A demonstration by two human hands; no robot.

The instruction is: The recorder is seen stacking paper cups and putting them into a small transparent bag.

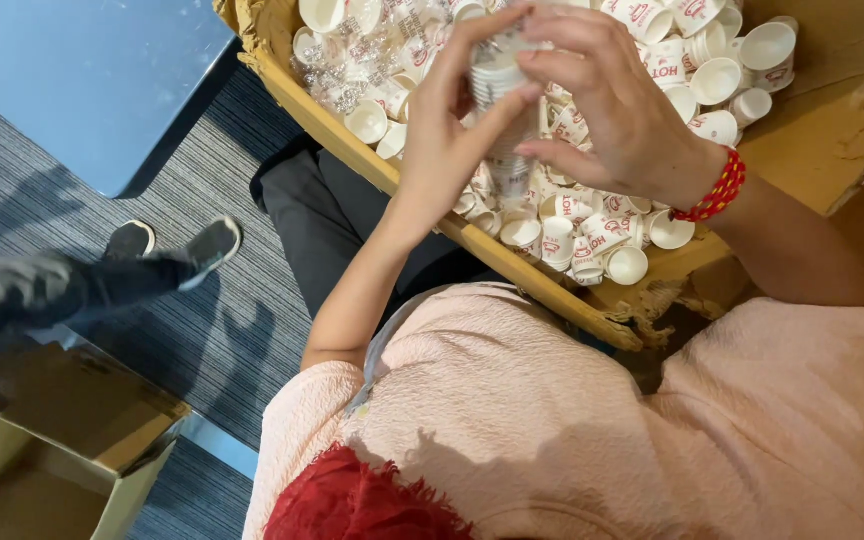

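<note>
My left hand (452, 130) and my right hand (612, 100) are both closed around a stack of small white paper cups (500, 100) with red print, held upright between them. The stack hangs just above an open cardboard box (512, 270) on my lap, filled with several loose cups (592, 235) of the same kind. A red bead bracelet (717, 190) circles my right wrist. Some clear plastic cups (352, 60) lie in the box's far left corner.
Another person's dark-trousered leg and grey shoes (177, 245) cross the striped carpet on the left. A blue tabletop (82, 80) fills the upper left. A second open cardboard box (52, 450) stands at the lower left.
</note>
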